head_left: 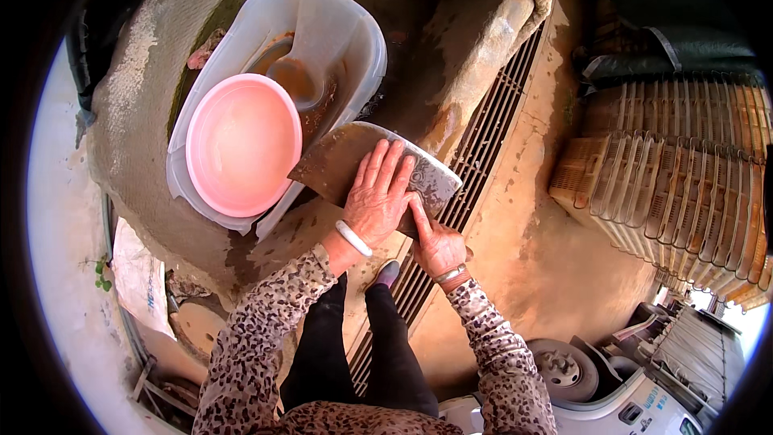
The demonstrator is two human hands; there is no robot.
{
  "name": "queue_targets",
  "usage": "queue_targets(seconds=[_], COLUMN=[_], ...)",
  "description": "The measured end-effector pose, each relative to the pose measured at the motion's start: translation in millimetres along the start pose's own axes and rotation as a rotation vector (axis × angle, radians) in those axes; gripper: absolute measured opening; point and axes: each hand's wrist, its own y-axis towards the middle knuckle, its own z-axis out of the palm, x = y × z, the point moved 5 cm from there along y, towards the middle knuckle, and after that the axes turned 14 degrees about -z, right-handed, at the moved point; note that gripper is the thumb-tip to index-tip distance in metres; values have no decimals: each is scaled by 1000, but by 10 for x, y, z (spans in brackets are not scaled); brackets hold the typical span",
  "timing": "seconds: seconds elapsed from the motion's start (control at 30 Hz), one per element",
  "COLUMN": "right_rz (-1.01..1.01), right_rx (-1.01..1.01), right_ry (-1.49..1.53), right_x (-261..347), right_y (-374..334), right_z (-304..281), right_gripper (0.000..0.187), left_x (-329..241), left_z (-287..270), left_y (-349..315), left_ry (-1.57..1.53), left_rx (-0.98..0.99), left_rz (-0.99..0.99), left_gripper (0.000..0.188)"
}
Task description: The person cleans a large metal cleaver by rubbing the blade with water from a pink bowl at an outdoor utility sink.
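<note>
Clerk: State the item in hand and its position.

Inspector: One flat blade, broad and dark, with a pale, wet-looking edge. It lies in front of the person, at the near right corner of the grey tub and beside the concrete ledge. Whether it rests on the ledge cannot be told.

Clerk: Condition of the left grip?

Inspector: The left hand is laid flat on the upper face, fingers extended side by side, not wrapped round. A white bracelet sits at that wrist.

Clerk: And the right?

Inspector: The right hand is closed on the blade's near end, one finger stretched up to the left hand. The inside of the palm is hidden.

Clerk: Surroundings?

Inspector: A round pink basin sits at the left end of the tub, whose inside shows brown staining. A floor grating runs along the ledge's right side. Further right stand stacked crates, brown and slatted; at lower right, a white vehicle with one wheel showing.
</note>
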Motion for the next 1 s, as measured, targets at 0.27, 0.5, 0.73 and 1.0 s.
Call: queue_targets(seconds=[0.27,0.5,0.73,1.0], right_rz=[-93,-265,-342,-330], right_rx=[-33,96,181,-287], right_ry=[92,107,59,-120], right_x=[59,13,-278,-391], right_y=[-172,-75,456,324], right_z=[117,-44,-419,-345], right_gripper=[92,98,98,87], left_x=[-43,-8,-99,-101], left_z=[4,67,-73,4], left_y=[-328,-548,-80,-117], left_ry=[174,240,318,394], left_rx=[103,111,108,119], left_rz=[-68,-220,-285,-304], left_gripper=[54,62,59,56])
